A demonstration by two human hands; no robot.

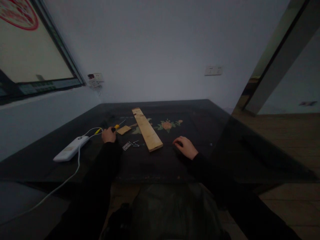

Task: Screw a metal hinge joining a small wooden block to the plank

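My left hand (109, 135) is closed around the handle of a screwdriver (117, 126), black and yellow, whose thin shaft points away to the right. Just right of it lies a small flat wood piece (124, 130). Nearer to me are a metal hinge (126, 146) and several screws (135, 144). A long wooden board (147, 130) lies lengthwise between my hands. My right hand (186, 147) rests on the table beyond the board's near right end, fingers loosely curled with a gap at the thumb; I see nothing in it.
The dark table (160, 166) has a painted flower pattern. At left a white power strip (71, 149) trails a white cord (63, 183) over the near edge; a thinner cable with a yellow part (98, 131) runs beside my left hand. The wall (155, 60) stands behind.
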